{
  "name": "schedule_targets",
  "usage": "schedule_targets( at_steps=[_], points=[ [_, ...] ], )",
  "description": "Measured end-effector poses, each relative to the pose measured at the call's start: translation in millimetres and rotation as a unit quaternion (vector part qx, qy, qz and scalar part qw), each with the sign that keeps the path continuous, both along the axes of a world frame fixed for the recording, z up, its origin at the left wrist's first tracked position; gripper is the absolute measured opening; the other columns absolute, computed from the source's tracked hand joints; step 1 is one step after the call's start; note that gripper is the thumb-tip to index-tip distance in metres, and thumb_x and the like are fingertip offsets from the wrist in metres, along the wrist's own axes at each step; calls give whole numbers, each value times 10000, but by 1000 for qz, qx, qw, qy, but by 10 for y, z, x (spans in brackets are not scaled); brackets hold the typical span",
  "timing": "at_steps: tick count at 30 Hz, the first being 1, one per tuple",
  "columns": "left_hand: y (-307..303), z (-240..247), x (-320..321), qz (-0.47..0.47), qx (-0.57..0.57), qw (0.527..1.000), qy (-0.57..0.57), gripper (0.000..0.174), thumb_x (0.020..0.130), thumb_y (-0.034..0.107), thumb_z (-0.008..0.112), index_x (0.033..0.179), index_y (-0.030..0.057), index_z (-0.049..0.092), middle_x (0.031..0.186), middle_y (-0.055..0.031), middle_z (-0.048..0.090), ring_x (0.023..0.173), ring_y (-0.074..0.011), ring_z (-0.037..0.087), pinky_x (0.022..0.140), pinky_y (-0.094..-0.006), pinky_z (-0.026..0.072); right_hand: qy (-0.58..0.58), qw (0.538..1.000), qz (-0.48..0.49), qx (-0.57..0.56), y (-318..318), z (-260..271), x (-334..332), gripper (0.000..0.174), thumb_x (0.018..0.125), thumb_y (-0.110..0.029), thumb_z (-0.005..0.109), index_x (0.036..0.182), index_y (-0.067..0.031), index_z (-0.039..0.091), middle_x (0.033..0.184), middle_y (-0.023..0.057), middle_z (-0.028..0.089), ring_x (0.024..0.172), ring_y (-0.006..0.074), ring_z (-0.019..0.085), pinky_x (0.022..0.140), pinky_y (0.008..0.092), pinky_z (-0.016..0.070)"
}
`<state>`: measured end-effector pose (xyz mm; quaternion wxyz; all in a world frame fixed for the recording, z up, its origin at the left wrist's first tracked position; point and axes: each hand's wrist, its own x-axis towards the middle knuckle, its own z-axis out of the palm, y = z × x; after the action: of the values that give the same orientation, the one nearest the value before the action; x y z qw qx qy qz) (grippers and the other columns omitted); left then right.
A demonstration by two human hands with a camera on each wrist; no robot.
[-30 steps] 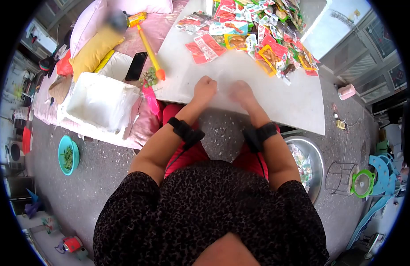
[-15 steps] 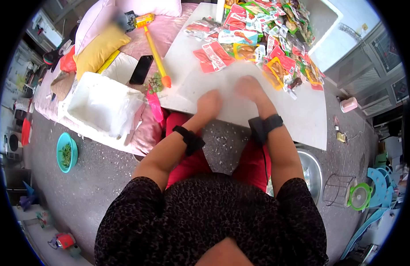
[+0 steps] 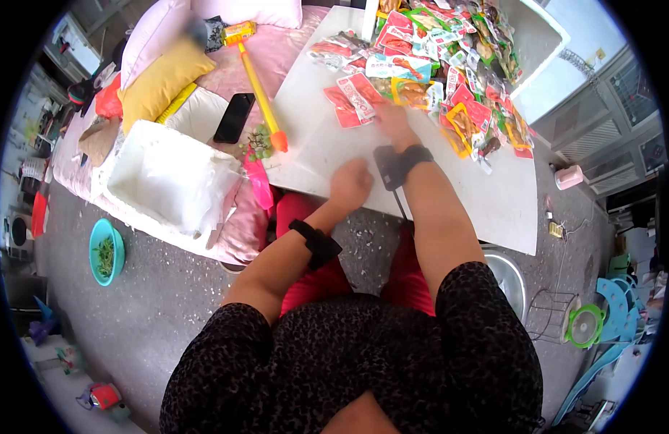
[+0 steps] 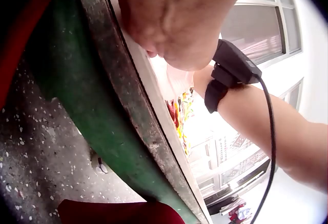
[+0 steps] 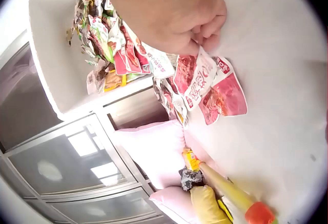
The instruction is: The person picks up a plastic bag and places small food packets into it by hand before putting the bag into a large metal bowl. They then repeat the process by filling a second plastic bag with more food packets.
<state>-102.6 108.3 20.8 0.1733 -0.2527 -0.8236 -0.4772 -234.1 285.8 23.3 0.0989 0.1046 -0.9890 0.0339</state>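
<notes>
My right hand (image 3: 397, 124) reaches over the white table (image 3: 486, 195) to the near edge of the packet pile. In the right wrist view its curled fingers pinch the edge of a red snack packet (image 5: 201, 80) with a white label band. Another red snack packet (image 5: 228, 98) lies partly under that one. Close to the table's front edge is my left hand (image 3: 351, 182), fingers loosely curled, with nothing seen in it. In the left wrist view the back of that hand hides most of its fingers.
Many mixed snack packets (image 3: 414, 69) spill from a white foam box (image 3: 540, 43) at the back. Left of the table, a bed holds another foam box (image 3: 168, 181), a phone (image 3: 234, 118) and a yellow tube (image 3: 258, 90). A metal basin (image 3: 509, 278) stands below the table's right side.
My right hand has moved forward and left from the table's front to the red packets. The left hand has shifted slightly down and right, staying near the table edge.
</notes>
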Motion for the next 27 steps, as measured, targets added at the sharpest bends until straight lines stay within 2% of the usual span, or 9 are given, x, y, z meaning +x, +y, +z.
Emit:
schedule_targets(
  at_steps=[5, 8, 9, 10, 12, 13, 18, 25, 27],
  points=[
    [-4, 21, -7, -12, -40, 999, 5, 123, 641, 119, 502, 705, 22, 465, 703, -165, 501, 677, -345, 491, 600, -431, 385, 121, 992, -6, -31, 83, -38, 145, 232, 607, -203, 592, 772, -50, 533, 743, 152, 527, 690, 311, 521, 612, 400, 412],
    [26, 96, 11, -5, -100, 995, 10, 104, 657, 125, 485, 688, 28, 469, 685, -164, 503, 657, -342, 491, 589, -430, 386, 249, 968, -11, 1, 200, 93, 530, 182, 686, -195, 572, 806, -63, 533, 687, 80, 529, 636, 215, 521, 603, 324, 468],
    [49, 125, 8, 0, -118, 993, 15, 98, 666, 127, 474, 687, 31, 474, 678, -165, 504, 649, -342, 492, 584, -429, 386, 218, 949, -46, -225, 216, 123, 664, 166, 698, -177, 551, 812, -59, 526, 682, 64, 515, 628, 194, 514, 586, 318, 474],
    [67, 152, 6, 2, -136, 991, -7, 115, 681, 149, 458, 684, 36, 477, 681, -165, 513, 653, -339, 497, 594, -430, 387, 176, 877, -78, -440, 222, 159, 785, 151, 709, -158, 531, 819, -55, 518, 677, 48, 500, 620, 174, 507, 568, 312, 479],
    [101, 164, 14, -7, -154, 987, -41, 121, 689, 153, 450, 686, 37, 480, 680, -164, 518, 663, -337, 503, 597, -431, 388, 95, 726, -157, -663, 205, 430, 1169, 133, 730, -127, 486, 834, -47, 505, 671, 21, 473, 607, 132, 492, 523, 291, 484],
    [128, 174, 20, -11, -162, 985, -56, 124, 693, 155, 446, 688, 37, 481, 679, -164, 520, 668, -336, 505, 599, -432, 388, 64, 691, -202, -691, 200, 676, 1424, 132, 739, -115, 462, 843, -43, 501, 670, 10, 460, 602, 111, 484, 496, 278, 482],
    [261, 239, 77, -17, -216, 973, -77, 132, 694, 142, 452, 756, 31, 487, 680, -158, 546, 657, -329, 540, 591, -427, 423, 142, 678, -202, -692, 372, 798, 2250, 86, 762, -66, 448, 820, -22, 493, 676, 27, 467, 581, 84, 474, 477, 236, 456],
    [430, 291, 165, -32, -206, 967, -147, 163, 731, 180, 421, 765, 32, 481, 735, -162, 549, 720, -329, 523, 632, -420, 392, 96, 778, -189, -591, 266, 567, 2625, 61, 767, -49, 440, 777, -7, 483, 676, 36, 476, 565, 76, 459, 456, 221, 429],
    [442, 337, 217, -55, -208, 968, -132, 174, 732, 176, 418, 801, 35, 494, 760, -160, 552, 744, -321, 523, 646, -410, 396, 50, 718, -214, -661, 196, 624, 2643, 68, 765, -60, 450, 812, -23, 483, 671, 36, 486, 579, 96, 485, 452, 236, 432]
  ],
)
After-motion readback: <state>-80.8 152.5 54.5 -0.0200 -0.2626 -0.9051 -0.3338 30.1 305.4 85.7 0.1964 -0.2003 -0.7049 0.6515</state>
